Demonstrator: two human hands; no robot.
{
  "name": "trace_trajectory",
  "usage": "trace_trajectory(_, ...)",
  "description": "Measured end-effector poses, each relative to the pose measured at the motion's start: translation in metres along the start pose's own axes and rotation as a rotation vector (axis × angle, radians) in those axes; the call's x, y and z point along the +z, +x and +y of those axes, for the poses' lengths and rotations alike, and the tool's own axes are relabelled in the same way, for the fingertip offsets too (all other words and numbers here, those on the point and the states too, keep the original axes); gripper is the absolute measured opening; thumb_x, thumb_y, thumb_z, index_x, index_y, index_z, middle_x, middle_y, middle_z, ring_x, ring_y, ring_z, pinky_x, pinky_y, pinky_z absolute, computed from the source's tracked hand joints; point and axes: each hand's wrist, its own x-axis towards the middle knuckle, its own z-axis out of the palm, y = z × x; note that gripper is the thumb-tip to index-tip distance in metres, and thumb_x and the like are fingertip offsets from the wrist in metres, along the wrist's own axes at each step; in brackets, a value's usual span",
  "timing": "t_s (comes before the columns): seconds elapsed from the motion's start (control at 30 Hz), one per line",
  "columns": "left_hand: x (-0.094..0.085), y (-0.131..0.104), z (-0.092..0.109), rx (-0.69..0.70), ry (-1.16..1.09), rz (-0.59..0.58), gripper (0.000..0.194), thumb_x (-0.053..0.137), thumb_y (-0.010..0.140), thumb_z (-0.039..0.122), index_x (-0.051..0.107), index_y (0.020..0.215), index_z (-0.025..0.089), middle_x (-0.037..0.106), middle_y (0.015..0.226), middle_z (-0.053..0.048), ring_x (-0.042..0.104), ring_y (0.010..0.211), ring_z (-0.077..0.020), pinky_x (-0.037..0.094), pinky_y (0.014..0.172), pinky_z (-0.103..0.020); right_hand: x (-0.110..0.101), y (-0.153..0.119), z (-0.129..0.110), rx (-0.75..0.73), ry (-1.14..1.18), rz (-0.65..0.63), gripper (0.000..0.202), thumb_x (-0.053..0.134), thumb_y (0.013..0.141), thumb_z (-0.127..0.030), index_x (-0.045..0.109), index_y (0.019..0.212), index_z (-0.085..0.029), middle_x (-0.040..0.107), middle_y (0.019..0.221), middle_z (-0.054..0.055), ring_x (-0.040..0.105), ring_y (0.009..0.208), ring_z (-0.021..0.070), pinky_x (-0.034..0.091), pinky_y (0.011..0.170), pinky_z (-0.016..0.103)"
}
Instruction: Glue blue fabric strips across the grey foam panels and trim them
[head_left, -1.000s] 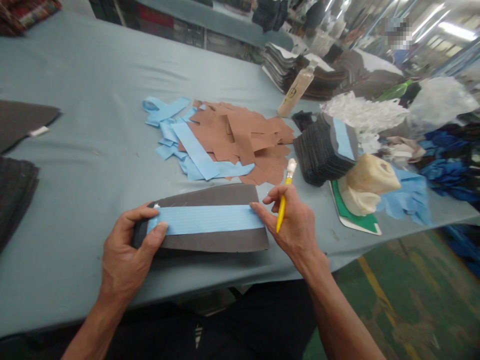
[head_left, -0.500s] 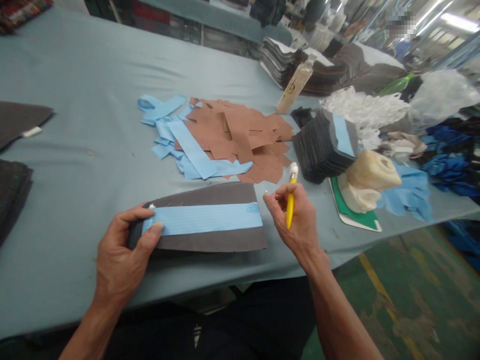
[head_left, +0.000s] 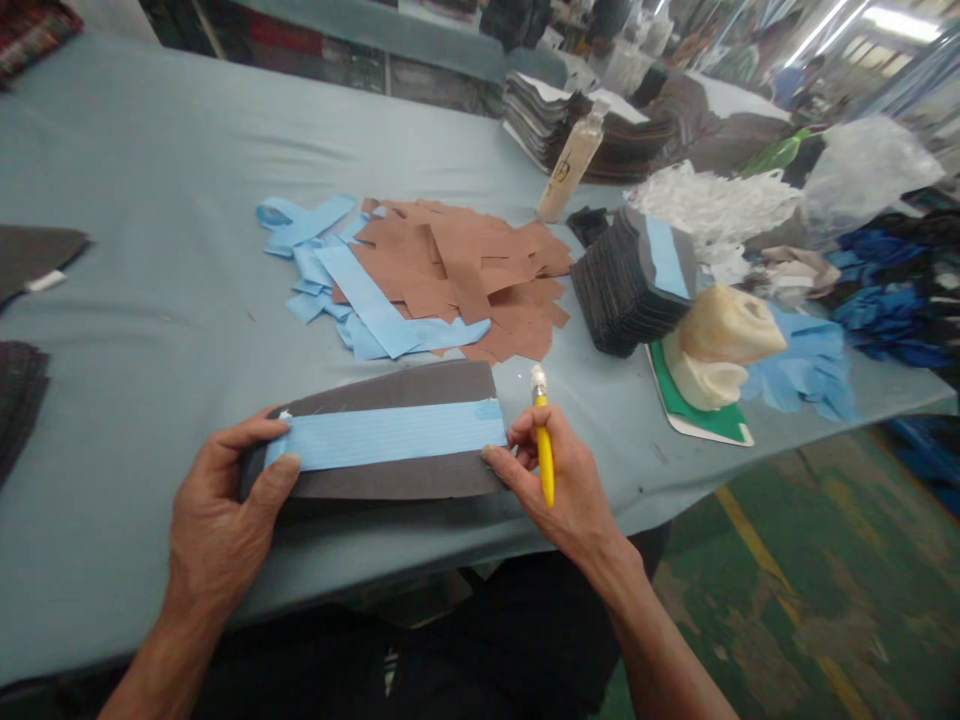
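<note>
A dark grey fabric panel [head_left: 405,484] with a light blue strip [head_left: 390,434] along its length is held just above the table's front edge. My left hand [head_left: 225,490] is closed on its left end, thumb on the strip and fingers at the far edge. At the right end, my right hand [head_left: 559,475] has its thumb and fingertips at the panel's edge. That same hand holds a small brush [head_left: 545,450] with a yellow handle, its white tip pointing away from me. Beyond the panel lie loose light blue strips [head_left: 367,300] and a heap of brown pieces [head_left: 457,270].
On the right stand a stack of dark grey pieces [head_left: 630,285], a cream container [head_left: 724,335] on a green board [head_left: 675,400], and a clear bottle [head_left: 574,165]. Dark fabric piles [head_left: 19,400] lie at the left. White scraps [head_left: 712,205] sit at the back right.
My right hand has moved left, bringing its thumb and fingers to the panel's right end, with the brush still in it. My left hand keeps its grip. The view has shifted slightly.
</note>
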Motion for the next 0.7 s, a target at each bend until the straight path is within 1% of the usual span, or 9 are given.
trace_trajectory(0.1, -0.0003, 0.0008, -0.0006, 0.022, -0.018, -0.001, 0.043, 0.078, 0.077, 0.055, 0.073, 0.107, 0.024, 0.078, 0.130, -0.010, 0.072, 0.126, -0.0309, 0.052, 0.114, -0.044, 0.0033, -0.0035, 0.0019, -0.001, 0.030, 0.004, 0.026, 0.070, 0.089, -0.044, 0.052, 0.096, -0.026, 0.059, 0.076, -0.005, 0.059, 0.063, 0.0146, 0.048, 0.063, 0.030)
trace_trajectory(0.23, 0.0005, 0.0002, 0.0013, 0.015, -0.008, 0.013, 0.041, 0.078, 0.078, 0.051, 0.074, 0.108, 0.024, 0.078, 0.131, -0.011, 0.072, 0.126, -0.0313, 0.052, 0.115, -0.046, 0.0063, -0.0067, 0.0053, -0.016, 0.100, 0.023, 0.022, 0.067, 0.091, -0.039, 0.051, 0.100, -0.026, 0.060, 0.079, -0.005, 0.061, 0.066, 0.0144, 0.050, 0.067, 0.030)
trace_trajectory(0.4, 0.0025, -0.0006, 0.0000, 0.065, -0.059, 0.021, 0.036, 0.079, 0.082, 0.046, 0.073, 0.109, 0.023, 0.076, 0.136, -0.012, 0.070, 0.129, -0.0305, 0.050, 0.117, -0.047, 0.0075, -0.0069, 0.0064, -0.010, 0.209, 0.024, 0.018, 0.064, 0.091, -0.035, 0.051, 0.100, -0.026, 0.065, 0.086, -0.003, 0.061, 0.065, 0.0128, 0.051, 0.064, 0.029)
trace_trajectory(0.57, 0.0040, 0.0001, -0.0002, 0.088, -0.074, 0.040, 0.033, 0.079, 0.083, 0.044, 0.075, 0.108, 0.022, 0.077, 0.134, -0.012, 0.071, 0.129, -0.0296, 0.051, 0.116, -0.045, 0.0064, -0.0052, 0.0062, 0.018, 0.300, 0.027, 0.020, 0.065, 0.086, -0.033, 0.051, 0.099, -0.025, 0.066, 0.086, -0.002, 0.063, 0.067, 0.0134, 0.053, 0.066, 0.029)
trace_trajectory(0.7, 0.0030, 0.0011, -0.0010, 0.057, -0.042, 0.060, 0.036, 0.079, 0.082, 0.045, 0.076, 0.109, 0.022, 0.078, 0.132, -0.011, 0.072, 0.126, -0.0300, 0.051, 0.115, -0.046, 0.0079, -0.0045, 0.0070, 0.088, 0.406, 0.018, 0.026, 0.067, 0.082, -0.034, 0.051, 0.101, -0.026, 0.068, 0.087, -0.001, 0.065, 0.072, 0.0149, 0.054, 0.068, 0.030)
